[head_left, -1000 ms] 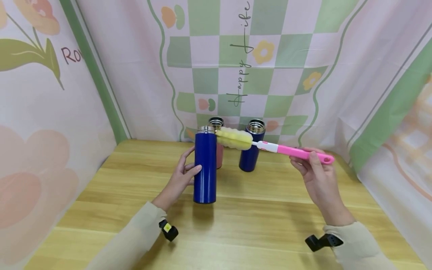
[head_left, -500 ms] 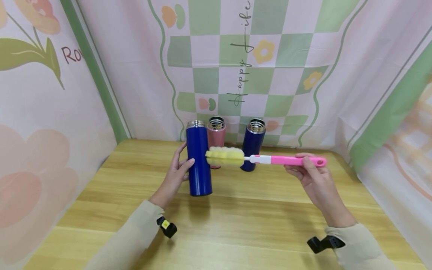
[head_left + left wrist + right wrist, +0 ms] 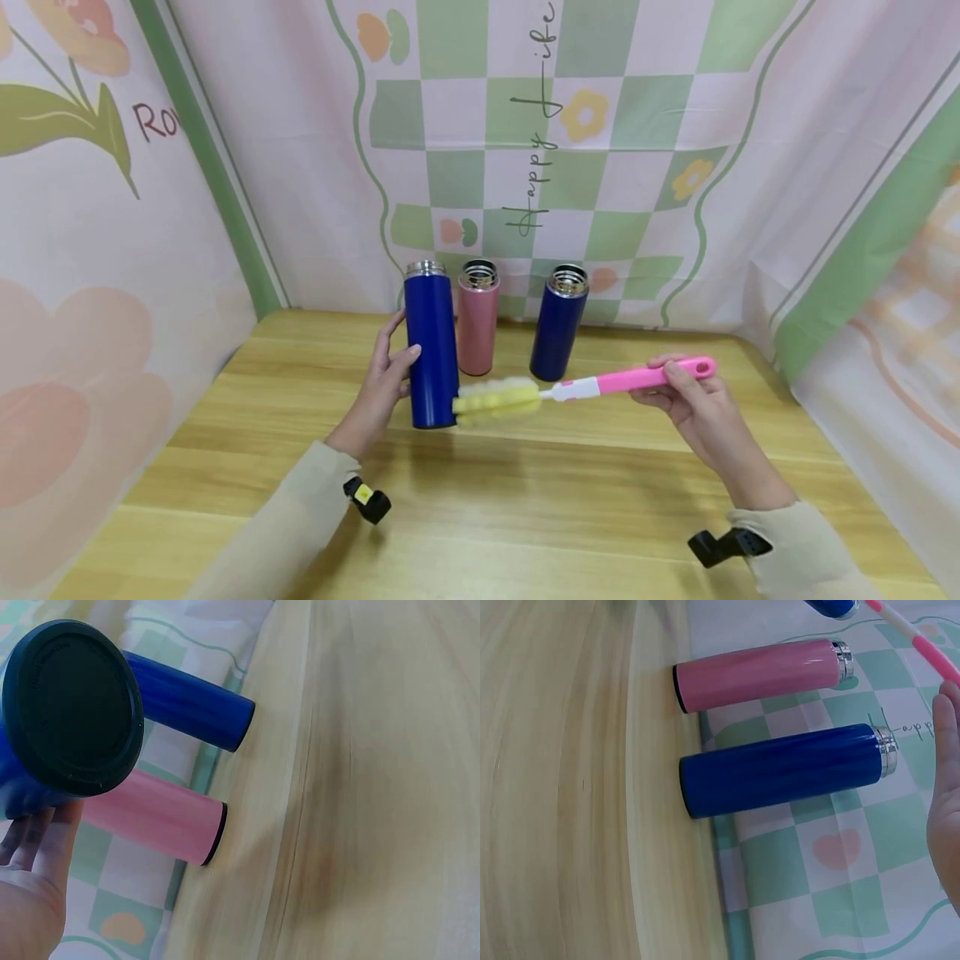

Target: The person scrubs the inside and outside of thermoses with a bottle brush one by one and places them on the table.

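My left hand (image 3: pixel 375 398) grips a blue vacuum flask (image 3: pixel 431 342) round its side, thumb in front. The flask leans slightly, its bare steel neck at the top and no lid on. In the left wrist view, its black base (image 3: pixel 75 709) shows, raised off the table. My right hand (image 3: pixel 705 417) pinches the pink handle of a bottle brush (image 3: pixel 630 380) near its hanging hole. The brush lies nearly level, and its yellow and white sponge head (image 3: pixel 498 402) points left, with the tip at the held flask's lower side.
A pink flask (image 3: pixel 477 329) and a second blue flask (image 3: pixel 558 329) stand upright and lidless near the back of the wooden table (image 3: pixel 525 517). Behind them hangs a checked, printed curtain (image 3: pixel 517 125). More printed cloth (image 3: pixel 75 292) closes off the left side.
The brush has come down from the flask's neck level to its lower side, its handle now sloping up to the right. The held flask has shifted left and a little up, uncovering the pink flask.
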Demonstrator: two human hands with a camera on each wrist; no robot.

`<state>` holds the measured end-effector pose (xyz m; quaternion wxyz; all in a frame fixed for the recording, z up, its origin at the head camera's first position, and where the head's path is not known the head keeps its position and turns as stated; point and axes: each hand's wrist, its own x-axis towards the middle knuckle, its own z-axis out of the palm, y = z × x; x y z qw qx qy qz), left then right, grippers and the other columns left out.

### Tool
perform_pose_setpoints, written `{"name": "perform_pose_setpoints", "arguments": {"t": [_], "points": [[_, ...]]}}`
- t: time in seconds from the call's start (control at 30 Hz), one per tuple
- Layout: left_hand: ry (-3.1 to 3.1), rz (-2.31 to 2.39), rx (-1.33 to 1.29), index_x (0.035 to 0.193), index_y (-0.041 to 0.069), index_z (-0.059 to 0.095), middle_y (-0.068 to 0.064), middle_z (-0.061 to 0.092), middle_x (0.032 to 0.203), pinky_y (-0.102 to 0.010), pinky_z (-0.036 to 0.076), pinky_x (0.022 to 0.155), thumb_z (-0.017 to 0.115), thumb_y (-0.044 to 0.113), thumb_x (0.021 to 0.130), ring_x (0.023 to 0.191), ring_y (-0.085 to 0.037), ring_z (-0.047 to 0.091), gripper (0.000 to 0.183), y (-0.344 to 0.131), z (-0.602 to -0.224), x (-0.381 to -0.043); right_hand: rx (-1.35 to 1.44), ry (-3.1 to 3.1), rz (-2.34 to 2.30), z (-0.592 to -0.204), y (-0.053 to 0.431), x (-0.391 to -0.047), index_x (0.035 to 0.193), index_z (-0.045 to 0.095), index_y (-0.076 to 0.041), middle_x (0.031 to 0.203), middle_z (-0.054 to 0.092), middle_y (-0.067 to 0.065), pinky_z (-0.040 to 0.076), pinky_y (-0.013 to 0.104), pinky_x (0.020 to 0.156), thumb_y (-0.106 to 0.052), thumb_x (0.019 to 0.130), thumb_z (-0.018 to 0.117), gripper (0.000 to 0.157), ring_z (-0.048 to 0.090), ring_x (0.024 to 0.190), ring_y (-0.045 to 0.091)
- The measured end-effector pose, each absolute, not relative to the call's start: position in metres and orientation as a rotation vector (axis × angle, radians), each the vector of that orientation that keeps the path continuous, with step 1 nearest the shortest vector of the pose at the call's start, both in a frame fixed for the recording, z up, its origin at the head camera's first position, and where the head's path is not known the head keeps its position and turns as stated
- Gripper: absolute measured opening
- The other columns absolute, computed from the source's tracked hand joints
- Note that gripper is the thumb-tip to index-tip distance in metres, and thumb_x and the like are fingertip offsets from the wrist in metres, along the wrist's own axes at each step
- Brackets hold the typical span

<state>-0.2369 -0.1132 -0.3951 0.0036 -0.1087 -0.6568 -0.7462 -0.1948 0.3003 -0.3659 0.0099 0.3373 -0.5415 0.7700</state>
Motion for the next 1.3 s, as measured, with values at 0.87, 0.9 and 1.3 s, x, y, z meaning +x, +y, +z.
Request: {"name": "perform_pose_setpoints", "arguments": {"t": [0.87, 0.9, 1.3], "points": [[-2.069, -2.446, -0.362, 0.155, 0.043, 0.015, -0.026, 0.055, 0.134, -0.055, 0.048, 0.096, 0.068, 0.028, 0.095, 0.116, -0.038, 0.060, 0.082, -0.107, -0.404, -0.232, 1.045, -1.608, 2.442, -0.368, 0.298, -0.197, 0.121, 0.060, 0.003, 0.116, 0.067, 0.015, 0.051, 0.034, 0.092, -0.001, 0.109, 0.029, 0.034, 0.068, 0.108, 0.023], [-2.073, -2.444, -0.369, 0.155, 0.042, 0.016, -0.026, 0.055, 0.134, -0.054, 0.048, 0.096, 0.069, 0.027, 0.094, 0.116, -0.038, 0.061, 0.082, -0.107, -0.405, -0.232, 1.028, -1.617, 2.427, -0.368, 0.298, -0.197, 0.120, 0.061, 0.002, 0.115, 0.067, 0.014, 0.052, 0.034, 0.092, -0.002, 0.109, 0.030, 0.033, 0.068, 0.107, 0.022], [-2.124, -2.397, -0.423, 0.153, 0.044, 0.025, -0.018, 0.047, 0.133, -0.053, 0.049, 0.096, 0.073, 0.025, 0.091, 0.119, -0.036, 0.057, 0.081, -0.103, -0.407, -0.229, 0.984, -1.458, 2.449, -0.358, 0.293, -0.200, 0.119, 0.059, 0.007, 0.113, 0.064, 0.017, 0.050, 0.036, 0.093, -0.003, 0.108, 0.033, 0.029, 0.069, 0.104, 0.024]]}}
